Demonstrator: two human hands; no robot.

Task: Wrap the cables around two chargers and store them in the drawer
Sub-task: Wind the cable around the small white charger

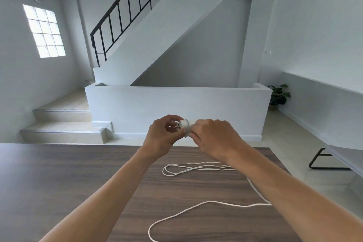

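Note:
A small white charger (184,125) is held up above the far edge of the dark wooden table (59,179). My left hand (163,139) grips its plug end, where the metal prongs show. My right hand (214,139) pinches the white cable against the charger's other side. The rest of the white cable (196,168) lies in loose loops on the table below my right arm, and a long strand of it runs toward the near edge. Only this one charger is visible, and no drawer is in view.
Beyond the table a low white wall (176,108) stands in front of a staircase with a black railing (121,13). Tiled steps (62,124) rise at the left. A potted plant (279,96) and a white bench with a black leg (322,161) are at the right.

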